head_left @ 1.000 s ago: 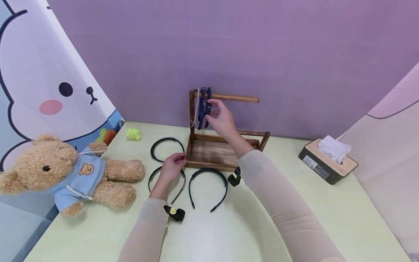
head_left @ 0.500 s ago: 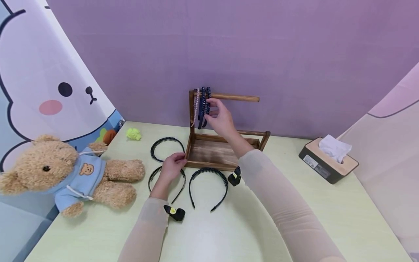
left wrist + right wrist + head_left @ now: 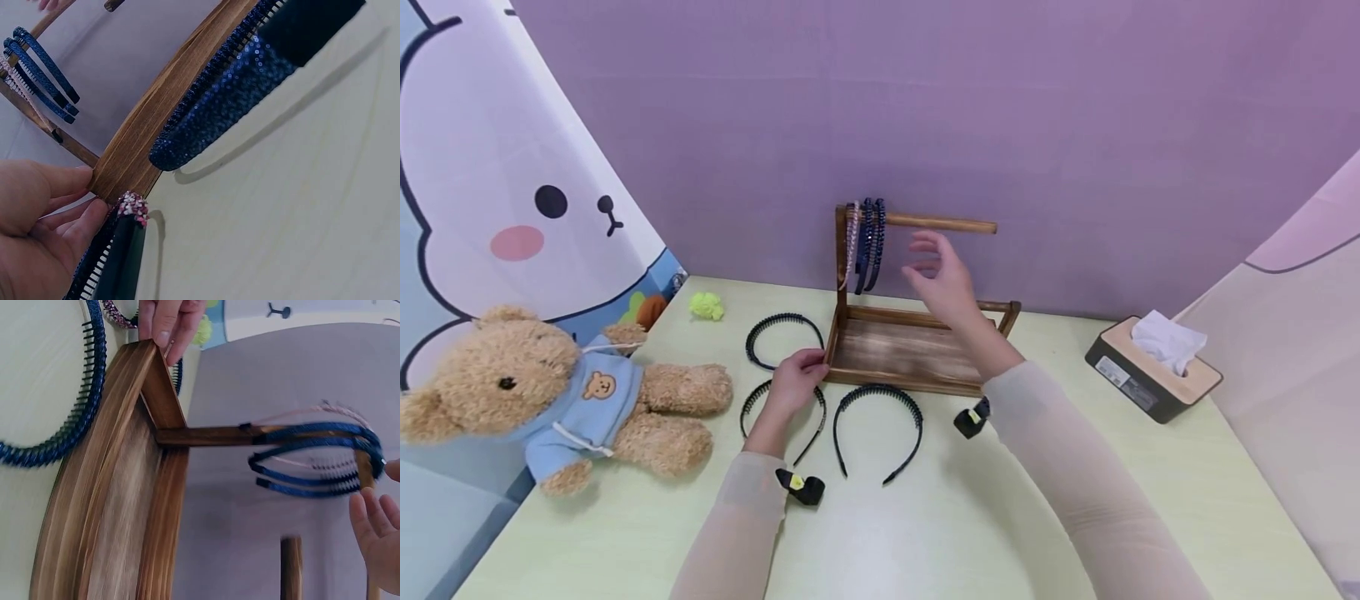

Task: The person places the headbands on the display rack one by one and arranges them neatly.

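Note:
My left hand [image 3: 795, 382] pinches the front left corner of a wooden headband rack [image 3: 902, 383], thumb and fingers on either side of the wood in the left wrist view. From the rack's upper bar [image 3: 940, 222] hang a pink headband [image 3: 852, 246] and two glittery blue headbands [image 3: 878, 237] close together at the post end. To their right, my right hand [image 3: 946, 279] is in the air just under the bar, fingers loosely bent and holding nothing. Three more headbands lie on the table: one in front of the rack [image 3: 878, 389], one behind my left hand [image 3: 751, 340], one under my left wrist [image 3: 745, 408].
A teddy bear [image 3: 587, 392] in a blue top lies at the left. Behind its feet sits a small yellow-green lump [image 3: 706, 307]. A tissue box [image 3: 1150, 367] stands at the right, and a purple backdrop [image 3: 1075, 150] rises behind the rack.
My right hand has let go of the outer blue headband and moved right, away from it. That headband now hangs closer to the other blue one. My left hand has stayed put.

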Motion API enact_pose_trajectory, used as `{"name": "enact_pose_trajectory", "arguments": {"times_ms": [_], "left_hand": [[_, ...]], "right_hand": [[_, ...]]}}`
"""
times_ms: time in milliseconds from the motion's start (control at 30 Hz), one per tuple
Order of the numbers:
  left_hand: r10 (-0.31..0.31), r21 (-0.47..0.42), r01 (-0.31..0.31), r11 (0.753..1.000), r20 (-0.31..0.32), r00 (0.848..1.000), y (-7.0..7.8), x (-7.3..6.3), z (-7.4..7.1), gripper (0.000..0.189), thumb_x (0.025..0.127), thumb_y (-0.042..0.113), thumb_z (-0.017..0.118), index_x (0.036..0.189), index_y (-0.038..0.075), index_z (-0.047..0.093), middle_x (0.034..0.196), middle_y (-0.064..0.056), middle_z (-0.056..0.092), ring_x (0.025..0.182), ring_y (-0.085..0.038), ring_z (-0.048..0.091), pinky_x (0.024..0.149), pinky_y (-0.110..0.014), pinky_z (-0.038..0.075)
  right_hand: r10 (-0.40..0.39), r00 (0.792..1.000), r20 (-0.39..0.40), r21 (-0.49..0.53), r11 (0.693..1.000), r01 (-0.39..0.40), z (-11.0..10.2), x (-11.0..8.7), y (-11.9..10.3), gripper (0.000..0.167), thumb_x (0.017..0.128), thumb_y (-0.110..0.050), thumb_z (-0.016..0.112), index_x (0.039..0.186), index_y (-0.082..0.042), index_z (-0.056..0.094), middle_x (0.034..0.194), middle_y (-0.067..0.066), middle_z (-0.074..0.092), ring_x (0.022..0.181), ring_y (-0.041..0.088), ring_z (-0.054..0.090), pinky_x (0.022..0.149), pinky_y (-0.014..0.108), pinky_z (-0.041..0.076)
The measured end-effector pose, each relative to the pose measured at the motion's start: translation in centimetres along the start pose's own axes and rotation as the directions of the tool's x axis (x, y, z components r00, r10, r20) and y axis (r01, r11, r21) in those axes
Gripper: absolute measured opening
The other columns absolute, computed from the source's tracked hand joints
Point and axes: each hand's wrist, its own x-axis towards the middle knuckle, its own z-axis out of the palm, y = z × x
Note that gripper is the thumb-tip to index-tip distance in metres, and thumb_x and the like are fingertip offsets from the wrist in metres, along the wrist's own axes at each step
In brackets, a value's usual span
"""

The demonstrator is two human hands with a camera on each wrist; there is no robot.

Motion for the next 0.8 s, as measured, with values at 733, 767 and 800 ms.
{"name": "enact_pose_trajectory", "arguments": {"times_ms": [733, 767, 800], "left_hand": [[0.024, 0.008, -0.024, 1.000, 0.001, 1.000, -0.4, 0.0, 0.1, 0.033, 0.095, 0.001, 0.060, 0.126, -0.011, 0.056, 0.122, -0.030, 0.059, 0.114, -0.040, 0.058, 0.096, -0.042, 0.049], [0.028, 0.005, -0.028, 1.000, 0.001, 1.000, -0.4, 0.0, 0.1, 0.033, 0.095, 0.001, 0.060, 0.126, -0.011, 0.056, 0.122, -0.030, 0.059, 0.113, -0.040, 0.058, 0.096, -0.042, 0.049], [0.031, 0.002, -0.031, 1.000, 0.000, 1.000, -0.3, 0.0, 0.0, 0.033, 0.095, 0.000, 0.060, 0.125, -0.011, 0.056, 0.121, -0.030, 0.059, 0.113, -0.040, 0.058, 0.097, -0.042, 0.048]], "right_hand": [[0.230, 0.967, -0.106, 0.005, 0.973, -0.230, -10.8, -9.7, 7.7, 0.044, 0.097, -0.009, 0.061, 0.135, 0.007, 0.044, 0.123, 0.028, 0.054, 0.090, 0.008, 0.061, 0.075, 0.024, 0.056], [0.243, 0.964, -0.112, 0.013, 0.970, -0.243, -11.0, -10.0, 8.0, 0.044, 0.097, -0.009, 0.060, 0.134, 0.008, 0.044, 0.123, 0.028, 0.054, 0.090, 0.009, 0.061, 0.075, 0.022, 0.056], [0.256, 0.959, -0.119, 0.019, 0.967, -0.255, -11.1, -10.3, 8.4, 0.043, 0.097, -0.010, 0.060, 0.134, 0.008, 0.045, 0.123, 0.028, 0.054, 0.091, 0.011, 0.062, 0.075, 0.022, 0.056]]}}
